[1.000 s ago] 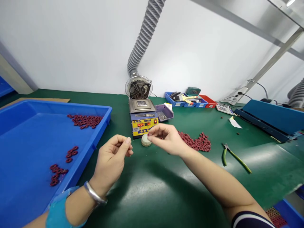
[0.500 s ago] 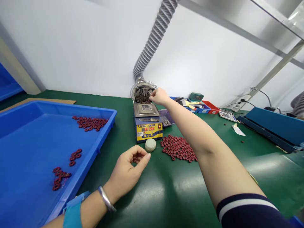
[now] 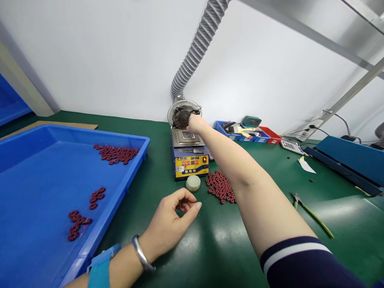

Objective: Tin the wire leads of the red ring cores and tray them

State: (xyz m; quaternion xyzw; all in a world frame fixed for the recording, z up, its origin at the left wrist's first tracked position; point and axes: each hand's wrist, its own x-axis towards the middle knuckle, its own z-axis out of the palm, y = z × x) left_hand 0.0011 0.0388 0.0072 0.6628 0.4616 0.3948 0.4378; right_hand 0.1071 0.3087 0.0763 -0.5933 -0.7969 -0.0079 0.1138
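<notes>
My right hand [image 3: 195,124] reaches out over the solder pot [image 3: 192,166] with its yellow front panel, in front of the round fan guard [image 3: 181,119]. Its fingers are closed, and whatever they grip is hidden behind the hand. Near the pale round block [image 3: 193,183] my left hand [image 3: 172,220] hovers, fingers loosely curled, thumb apart from the index finger, nothing visible between them. Small dark red ring cores [image 3: 220,186] lie heaped right of the solder pot, partly behind my right forearm. A metal tool [image 3: 191,151] rests on the pot's blue top.
A large blue tray [image 3: 117,196] with several red cores stands at left. Green-handled cutters [image 3: 315,218] lie at right. Behind my arm are blue bins [image 3: 234,137], a red bin [image 3: 271,136], a clock [image 3: 252,121] and a calculator [image 3: 292,147]. A grey hose [image 3: 199,46] rises from the fan.
My right hand has dropped slightly towards the solder pot. The view has shifted a little, bringing the cutters into sight. My left hand keeps its loose curl, slightly further right and lower.
</notes>
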